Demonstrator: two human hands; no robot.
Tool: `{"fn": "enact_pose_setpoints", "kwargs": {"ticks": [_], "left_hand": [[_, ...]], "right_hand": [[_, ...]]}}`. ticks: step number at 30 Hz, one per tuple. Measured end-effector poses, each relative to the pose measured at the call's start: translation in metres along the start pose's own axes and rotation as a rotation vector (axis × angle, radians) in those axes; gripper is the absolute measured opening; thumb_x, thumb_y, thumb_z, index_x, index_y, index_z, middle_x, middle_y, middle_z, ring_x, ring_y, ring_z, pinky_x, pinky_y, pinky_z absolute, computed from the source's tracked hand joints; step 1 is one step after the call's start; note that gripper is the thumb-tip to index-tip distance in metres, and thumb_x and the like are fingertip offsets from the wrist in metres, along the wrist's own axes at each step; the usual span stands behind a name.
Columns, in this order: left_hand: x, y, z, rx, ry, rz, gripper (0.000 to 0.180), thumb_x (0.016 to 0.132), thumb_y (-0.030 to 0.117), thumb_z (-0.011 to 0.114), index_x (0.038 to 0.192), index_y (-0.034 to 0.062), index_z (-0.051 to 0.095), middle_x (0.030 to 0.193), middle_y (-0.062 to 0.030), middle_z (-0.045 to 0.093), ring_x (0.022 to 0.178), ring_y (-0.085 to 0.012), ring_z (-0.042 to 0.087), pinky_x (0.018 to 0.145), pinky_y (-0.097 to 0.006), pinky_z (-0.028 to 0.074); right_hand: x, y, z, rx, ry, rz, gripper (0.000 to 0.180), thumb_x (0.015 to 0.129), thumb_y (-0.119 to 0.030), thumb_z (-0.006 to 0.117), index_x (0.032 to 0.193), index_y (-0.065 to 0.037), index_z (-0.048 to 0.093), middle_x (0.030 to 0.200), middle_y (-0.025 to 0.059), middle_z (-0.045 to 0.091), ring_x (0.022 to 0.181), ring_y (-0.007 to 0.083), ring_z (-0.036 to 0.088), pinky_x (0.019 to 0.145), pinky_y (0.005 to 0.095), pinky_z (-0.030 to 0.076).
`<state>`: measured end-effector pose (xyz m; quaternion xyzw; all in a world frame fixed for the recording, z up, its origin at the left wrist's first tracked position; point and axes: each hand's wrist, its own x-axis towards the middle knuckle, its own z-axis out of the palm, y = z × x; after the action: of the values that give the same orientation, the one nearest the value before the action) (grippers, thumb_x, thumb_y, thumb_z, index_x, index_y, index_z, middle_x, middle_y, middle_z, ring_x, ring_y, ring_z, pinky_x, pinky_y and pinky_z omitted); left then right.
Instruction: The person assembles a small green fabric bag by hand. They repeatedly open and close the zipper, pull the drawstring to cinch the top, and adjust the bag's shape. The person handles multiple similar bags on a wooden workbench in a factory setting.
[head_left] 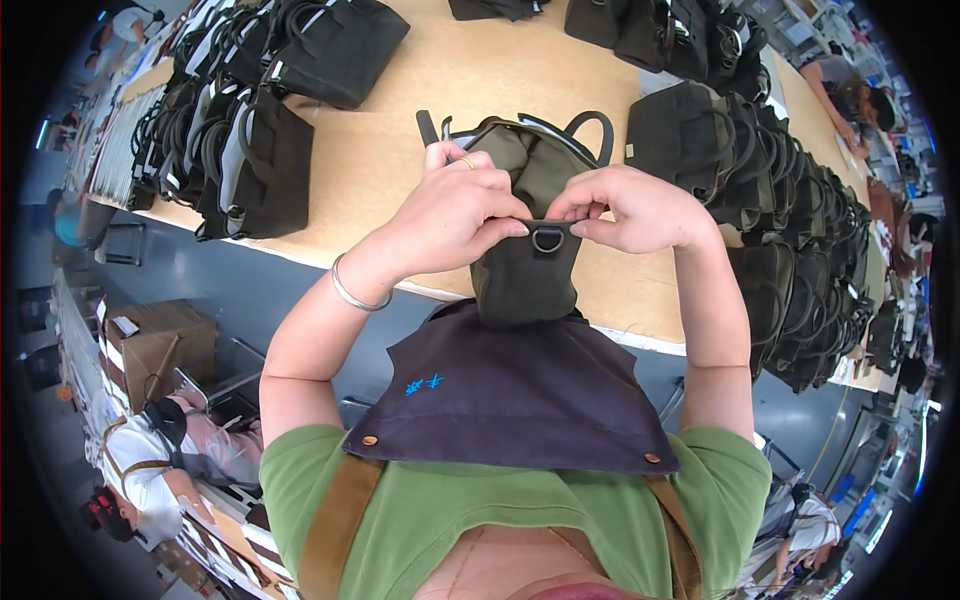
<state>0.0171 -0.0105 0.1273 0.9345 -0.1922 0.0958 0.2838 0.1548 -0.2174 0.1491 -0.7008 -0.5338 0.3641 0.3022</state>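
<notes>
Both hands, left hand [455, 215] and right hand [635, 208], pinch the metal D-ring [547, 239] on the olive bag [525, 265] overhanging the tabletop [400, 150] near edge; a loosened pinch could probably drop it.

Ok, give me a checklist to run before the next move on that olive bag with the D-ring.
1. Left hand pinching the bag's top edge: ok.
2. Right hand pinching the same edge: ok.
3. Metal D-ring in view between the fingertips: ok.
4. Olive bag supported on the table edge: ok.
5. Stitching around the ring sound: cannot tell.
6. Black strap handles clear of both hands: ok.
</notes>
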Motion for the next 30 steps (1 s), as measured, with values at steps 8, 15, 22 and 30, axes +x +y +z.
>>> {"fn": "enact_pose_setpoints", "kwargs": {"ticks": [8, 15, 22, 30], "left_hand": [[-0.006, 0.001, 0.000, -0.097, -0.040, -0.075, 0.004, 0.078, 0.017, 0.075, 0.081, 0.0154, 0.073, 0.068, 0.0023, 0.051, 0.076, -0.0168, 0.046, 0.080, -0.035, 0.026], [-0.003, -0.014, -0.014, -0.198, -0.166, -0.167, 0.011, 0.078, 0.021, 0.075, 0.087, 0.0161, 0.071, 0.076, 0.0036, 0.063, 0.078, -0.0155, 0.055, 0.082, -0.035, 0.027], [-0.024, 0.012, -0.025, -0.035, -0.051, -0.019, 0.012, 0.070, 0.022, 0.079, 0.069, 0.0168, 0.068, 0.067, 0.0037, 0.062, 0.074, -0.0145, 0.055, 0.085, -0.034, 0.031], [-0.048, -0.017, 0.050, 0.121, 0.206, -0.033, 0.030, 0.074, 0.025, 0.076, 0.100, 0.0139, 0.069, 0.090, -0.0024, 0.062, 0.084, -0.0190, 0.056, 0.089, -0.036, 0.037]], "right_hand": [[0.002, 0.003, 0.012, 0.068, 0.059, -0.013, 0.015, 0.082, -0.007, 0.068, 0.095, -0.001, 0.071, 0.074, 0.0065, 0.067, 0.067, 0.0130, 0.062, 0.062, 0.0277, 0.050], [0.012, 0.007, 0.020, 0.238, 0.004, 0.115, 0.008, 0.086, -0.007, 0.069, 0.091, 0.000, 0.070, 0.073, 0.0026, 0.062, 0.068, 0.0072, 0.056, 0.061, 0.0247, 0.045], [-0.013, -0.021, 0.035, -0.259, 0.268, -0.250, 0.010, 0.079, -0.017, 0.072, 0.080, -0.008, 0.069, 0.073, 0.0055, 0.061, 0.073, 0.0264, 0.062, 0.064, 0.0363, 0.047], [-0.019, 0.078, 0.070, -0.314, 0.413, -0.028, 0.014, 0.077, -0.019, 0.075, 0.083, -0.010, 0.067, 0.086, 0.0055, 0.063, 0.086, 0.0251, 0.062, 0.080, 0.0350, 0.046]]}}
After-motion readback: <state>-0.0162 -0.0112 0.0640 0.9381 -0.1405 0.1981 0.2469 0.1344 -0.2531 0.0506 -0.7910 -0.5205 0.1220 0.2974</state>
